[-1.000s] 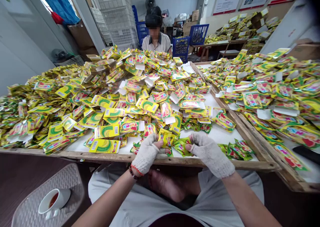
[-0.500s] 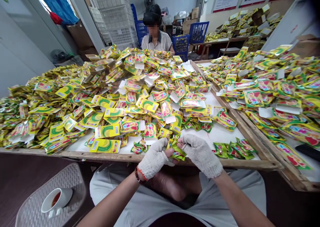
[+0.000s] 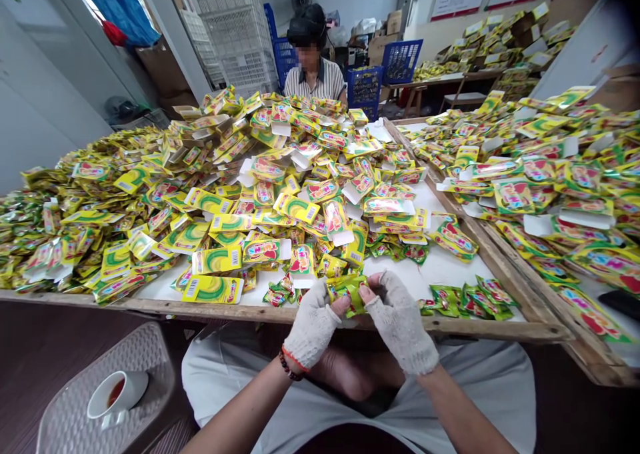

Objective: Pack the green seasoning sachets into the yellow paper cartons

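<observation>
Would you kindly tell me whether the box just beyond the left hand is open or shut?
The box is open at its near end: a white flap sticks out toward the left hand.

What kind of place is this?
Probably a small packing workshop: printed yellow boxes are heaped on a wood-edged table, plastic crates are stacked behind, and the gloved left hand and right hand hold yellow-green packaging.

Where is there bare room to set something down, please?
The white tabletop shows bare between the large heap of yellow cardboard boxes, the small green foil packets and the brown wooden divider. A narrow strip shows between the heap and the brown wooden front edge. Boxes crowd the left, middle and beyond the divider.
</observation>
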The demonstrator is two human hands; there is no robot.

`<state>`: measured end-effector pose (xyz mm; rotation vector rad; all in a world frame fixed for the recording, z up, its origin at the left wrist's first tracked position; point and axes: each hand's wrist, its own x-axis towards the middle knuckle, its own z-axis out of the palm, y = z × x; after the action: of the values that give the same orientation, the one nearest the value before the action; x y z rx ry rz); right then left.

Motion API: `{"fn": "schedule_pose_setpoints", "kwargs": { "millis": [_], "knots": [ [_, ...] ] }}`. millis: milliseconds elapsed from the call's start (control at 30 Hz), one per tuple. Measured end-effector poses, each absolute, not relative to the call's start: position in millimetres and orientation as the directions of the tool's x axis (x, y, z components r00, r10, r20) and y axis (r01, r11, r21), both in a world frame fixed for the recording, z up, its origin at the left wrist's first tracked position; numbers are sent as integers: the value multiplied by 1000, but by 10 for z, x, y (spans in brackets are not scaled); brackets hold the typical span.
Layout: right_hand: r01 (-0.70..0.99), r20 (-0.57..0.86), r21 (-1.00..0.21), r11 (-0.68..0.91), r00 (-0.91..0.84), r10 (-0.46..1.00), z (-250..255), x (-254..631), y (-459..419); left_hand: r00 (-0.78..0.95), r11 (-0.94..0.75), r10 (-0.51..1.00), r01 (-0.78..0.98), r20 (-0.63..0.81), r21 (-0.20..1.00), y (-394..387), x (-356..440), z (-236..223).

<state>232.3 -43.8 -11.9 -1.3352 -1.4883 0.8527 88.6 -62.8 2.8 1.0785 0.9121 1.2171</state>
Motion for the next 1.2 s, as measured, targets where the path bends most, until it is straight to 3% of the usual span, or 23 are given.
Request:
{"fn": "schedule_pose_setpoints", "kwargs": {
  "millis": [133, 233, 300, 367, 433, 467, 533, 667, 800, 1067, 1200],
  "knots": [
    [239, 81, -960, 147, -265, 961, -74, 2409, -455, 217, 7, 976, -19, -3, 1000, -674, 821, 23],
    [306, 90, -940, 148, -197, 976, -15, 2454, -452, 253, -134, 967, 402, 31, 906, -630, 630, 103],
    [308, 82, -946, 106, -88, 993, 16, 2480, -436, 245, -277, 959, 720, 140, 637, -522, 414, 199],
    [219, 8, -976, 19, -49, 999, 25, 2500, -412, 293, -352, 923, 905, 251, 238, -359, 179, 296],
    [111, -77, -991, -70, -62, 995, 11, 2506, -386, 429, -419, 868, 903, 249, -96, -175, -11, 359],
    [75, -100, -993, -95, -65, 993, -4, 2502, -373, 504, -465, 835, 861, 220, -206, -89, -73, 373],
    [50, -108, -993, -106, -49, 993, -37, 2488, -354, 626, -563, 766, 764, 147, -316, 55, -130, 366],
    [86, -106, -991, -102, -45, 993, -73, 2477, -343, 758, -717, 650, 631, 42, -298, 249, -89, 330],
    [150, -57, -987, -51, -34, 998, -28, 2490, -379, 768, -753, 640, 630, 8, -192, 349, -27, 465],
    [37, -76, -996, -82, 147, 986, 69, 2366, -407, 526, -548, 828, 832, 193, 84, -147, 339, 597],
    [253, 104, -966, 56, 183, 978, -10, 2360, -332, 420, -466, 881, 847, 217, 254, -380, 485, 373]
  ]
}}
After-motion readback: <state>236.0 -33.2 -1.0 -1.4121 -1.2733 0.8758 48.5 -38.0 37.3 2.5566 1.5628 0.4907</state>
